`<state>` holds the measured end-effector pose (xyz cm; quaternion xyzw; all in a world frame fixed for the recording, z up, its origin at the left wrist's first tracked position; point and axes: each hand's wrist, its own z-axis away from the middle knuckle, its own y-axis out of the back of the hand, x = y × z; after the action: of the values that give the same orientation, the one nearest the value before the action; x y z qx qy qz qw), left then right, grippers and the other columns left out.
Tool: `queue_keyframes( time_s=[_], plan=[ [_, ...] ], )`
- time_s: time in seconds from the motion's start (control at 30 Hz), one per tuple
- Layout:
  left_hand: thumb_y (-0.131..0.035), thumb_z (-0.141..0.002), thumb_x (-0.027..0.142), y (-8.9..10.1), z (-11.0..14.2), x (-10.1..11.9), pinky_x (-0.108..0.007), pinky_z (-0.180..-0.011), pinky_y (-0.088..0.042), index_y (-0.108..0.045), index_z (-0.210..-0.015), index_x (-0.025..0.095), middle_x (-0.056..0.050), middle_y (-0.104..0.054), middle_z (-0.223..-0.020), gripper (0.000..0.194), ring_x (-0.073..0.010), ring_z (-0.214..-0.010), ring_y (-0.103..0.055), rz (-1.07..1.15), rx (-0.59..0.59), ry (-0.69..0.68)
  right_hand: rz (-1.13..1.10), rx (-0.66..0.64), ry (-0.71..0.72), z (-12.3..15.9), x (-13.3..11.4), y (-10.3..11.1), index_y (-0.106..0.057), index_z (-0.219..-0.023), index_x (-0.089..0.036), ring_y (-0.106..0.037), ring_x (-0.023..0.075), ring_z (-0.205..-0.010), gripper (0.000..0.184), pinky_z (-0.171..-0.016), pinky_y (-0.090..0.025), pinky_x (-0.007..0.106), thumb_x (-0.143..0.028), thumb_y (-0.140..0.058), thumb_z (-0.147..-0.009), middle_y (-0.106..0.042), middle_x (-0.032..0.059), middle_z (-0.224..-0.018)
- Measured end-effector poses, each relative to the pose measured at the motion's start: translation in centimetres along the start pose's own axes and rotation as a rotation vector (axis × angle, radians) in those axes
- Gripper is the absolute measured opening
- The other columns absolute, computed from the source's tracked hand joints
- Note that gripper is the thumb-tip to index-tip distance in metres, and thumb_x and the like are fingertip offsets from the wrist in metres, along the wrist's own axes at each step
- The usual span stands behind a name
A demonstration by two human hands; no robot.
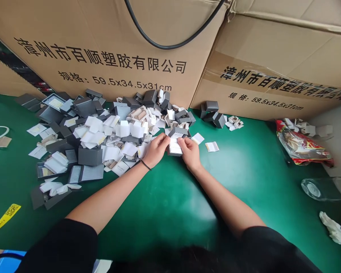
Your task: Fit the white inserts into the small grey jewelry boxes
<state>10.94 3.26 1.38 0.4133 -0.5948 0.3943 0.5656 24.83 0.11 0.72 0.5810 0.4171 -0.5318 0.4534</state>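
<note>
Both my hands meet over a small dark grey box (175, 153) with white card inside it, at the right edge of a heap. My left hand (158, 148) grips the box's left side, thumb on the white insert (174, 146). From the right, my right hand (191, 151) closes on the same box, its thumb on the insert too. The box's dark lid part (178, 131) stands at the far side. Just right of my hands lie two small white cards, one near (198, 138) and one farther right (212, 146).
A heap of dark boxes (90, 156) and folded white papers (93, 131) spreads over the green table (165, 212). Large cardboard cartons (102, 38) wall the back, with a black cable (167, 47) hanging. At right are a red snack bag (301, 146), a glass (312, 189) and crumpled tissue (332, 227).
</note>
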Motion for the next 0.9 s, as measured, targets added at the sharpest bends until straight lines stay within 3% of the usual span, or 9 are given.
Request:
queue_keyframes(
  time_s=[0.2,0.37,0.53,0.6,0.73,0.9],
  plan=[
    [-0.046,-0.083,0.056,0.2,0.2,0.2,-0.022,-0.058,-0.044,-0.046,-0.086,0.019,0.002,-0.045,-0.071,0.037,-0.0113,-0.064,-0.047,-0.056,-0.094,-0.050,-0.122,-0.066,-0.051,-0.3,0.3,0.4,-0.051,-0.062,-0.018,-0.033,0.0079,-0.051,0.042,-0.048,-0.028,0.022,-0.058,-0.056,-0.073,-0.042,-0.0045,-0.055],
    [-0.045,-0.083,0.056,0.2,0.4,0.2,-0.024,-0.054,-0.047,-0.045,-0.089,0.020,0.002,-0.045,-0.068,0.037,-0.0117,-0.058,-0.049,-0.079,-0.055,0.007,-0.205,-0.166,-0.081,-1.0,0.2,0.8,-0.056,-0.076,-0.019,-0.039,0.0077,-0.051,0.035,-0.047,-0.034,0.021,-0.053,-0.062,-0.070,-0.047,-0.0052,-0.058],
    [-0.047,-0.084,0.053,0.1,0.1,-0.2,-0.025,-0.049,-0.049,-0.051,-0.098,0.019,-0.004,-0.058,-0.086,0.037,-0.0136,-0.062,-0.056,-0.048,0.041,0.071,-0.263,-0.306,-0.080,-1.5,-0.7,1.7,-0.059,-0.096,-0.022,-0.051,0.0091,-0.060,0.042,-0.051,-0.045,0.023,-0.045,-0.071,-0.063,-0.058,-0.0022,-0.083],
    [-0.049,-0.083,0.053,0.1,0.2,-0.3,-0.026,-0.048,-0.051,-0.054,-0.097,0.018,-0.006,-0.060,-0.087,0.038,-0.0143,-0.061,-0.057,-0.055,0.054,0.087,-0.273,-0.349,-0.093,-1.5,-0.8,1.8,-0.060,-0.097,-0.021,-0.053,0.0101,-0.060,0.043,-0.051,-0.047,0.025,-0.043,-0.071,-0.062,-0.060,-0.0014,-0.084],
    [-0.056,-0.077,0.053,0.2,0.3,0.0,-0.028,-0.053,-0.056,-0.057,-0.102,0.017,-0.008,-0.062,-0.094,0.044,-0.0183,-0.073,-0.062,-0.019,-0.002,0.086,-0.278,-0.271,-0.097,-1.4,-0.4,1.5,-0.059,-0.086,-0.019,-0.050,0.0099,-0.054,0.036,-0.048,-0.046,0.025,-0.040,-0.073,-0.060,-0.058,-0.0027,-0.070],
    [-0.066,-0.072,0.045,0.1,0.1,-0.3,-0.030,-0.056,-0.058,-0.060,-0.105,0.014,-0.008,-0.064,-0.094,0.046,-0.0198,-0.078,-0.062,0.010,-0.021,0.101,-0.263,-0.245,-0.055,-1.4,0.3,1.0,-0.059,-0.087,-0.020,-0.050,0.0098,-0.059,0.031,-0.050,-0.045,0.023,-0.035,-0.071,-0.063,-0.058,-0.0022,-0.073]
  ],
)
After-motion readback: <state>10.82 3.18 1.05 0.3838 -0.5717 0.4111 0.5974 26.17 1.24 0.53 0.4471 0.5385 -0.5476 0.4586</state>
